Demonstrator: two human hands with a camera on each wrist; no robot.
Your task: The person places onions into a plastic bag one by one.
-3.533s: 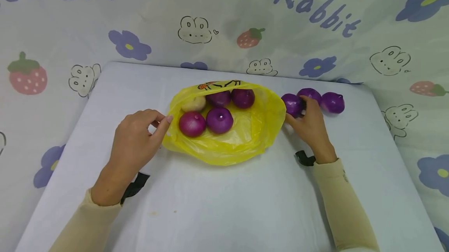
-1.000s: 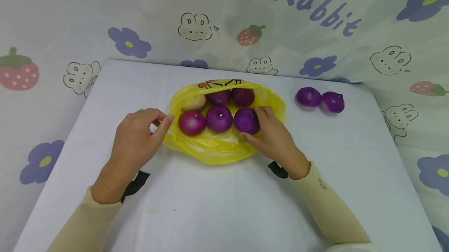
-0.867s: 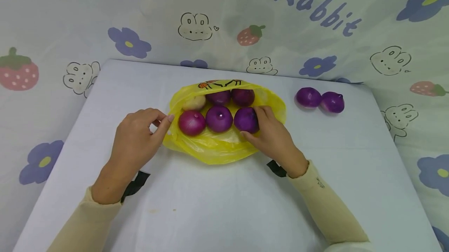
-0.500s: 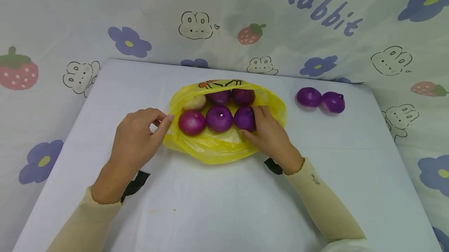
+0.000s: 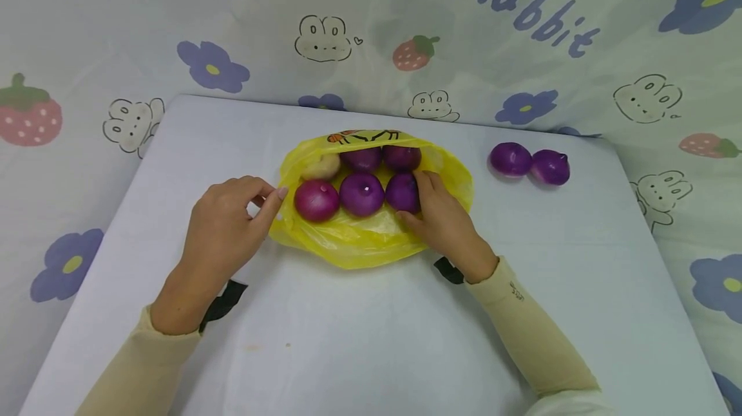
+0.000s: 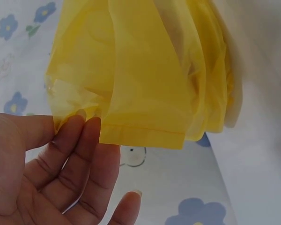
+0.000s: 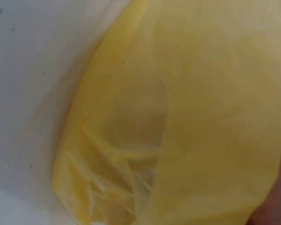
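A yellow plastic bag [image 5: 348,256] lies with its mouth spread wide in the head view. My left hand [image 5: 223,229] pinches its left rim between thumb and fingers; the left wrist view shows those fingers [image 6: 91,154] on the thin plastic. Inside the bag, my right hand [image 5: 446,219] grips a purple onion [image 5: 400,193] at the front right. Beside that one sit another purple onion [image 5: 362,195] and a redder onion [image 5: 317,201]. Behind them are two dark onions [image 5: 402,158] and a pale, potato-like lump [image 5: 322,167], partly under the rim. Yellow plastic fills most of the right wrist view.
Two purple onions [image 5: 510,160] touch each other on the white table [image 5: 371,339], to the right of the bag. A patterned cloth wall [image 5: 371,10] rises behind the table's far edge.
My right hand has carried an onion from the group at the right into the bag, leaving two outside. Lately it has shifted only slightly leftward. My left hand keeps its pinch on the rim.
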